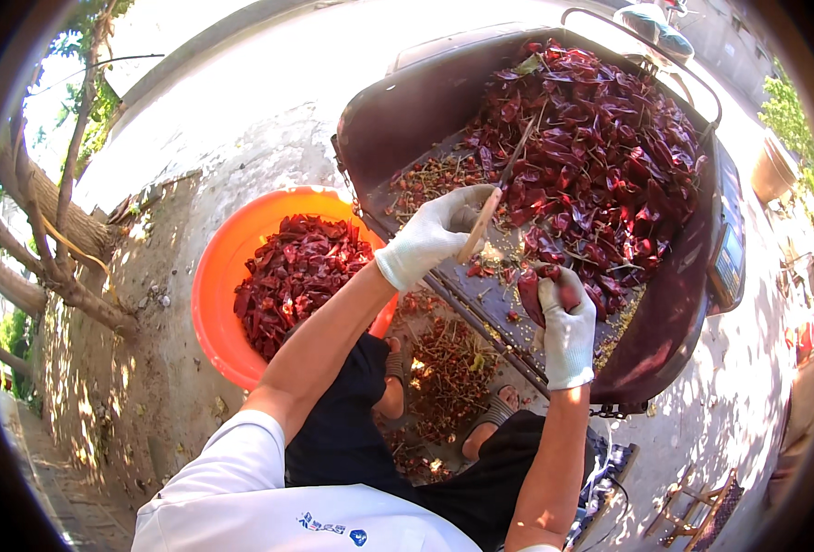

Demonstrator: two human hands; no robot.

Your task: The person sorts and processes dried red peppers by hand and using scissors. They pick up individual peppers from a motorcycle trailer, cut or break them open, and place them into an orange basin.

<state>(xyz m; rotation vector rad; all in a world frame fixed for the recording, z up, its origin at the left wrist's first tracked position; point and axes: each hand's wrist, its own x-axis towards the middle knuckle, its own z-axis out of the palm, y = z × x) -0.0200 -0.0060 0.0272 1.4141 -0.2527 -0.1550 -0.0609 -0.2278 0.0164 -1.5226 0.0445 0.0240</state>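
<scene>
My left hand, in a white glove, is closed around a tan-handled tool. A narrow dark blade seems to run from it toward the far side; I cannot tell whether it is a knife or scissors. My gloved right hand grips dried red chili peppers near the close edge of a dark cart bed. Whole dried chilies are heaped in that bed, with stem bits and pale seeds scattered beside them. At my left, an orange basin holds cut red chili pieces.
Cut stems lie in a pile on the ground between my sandalled feet. A tree trunk stands at the left. A metal rail curves over the bed's far end. At the lower right sits a small wooden stool.
</scene>
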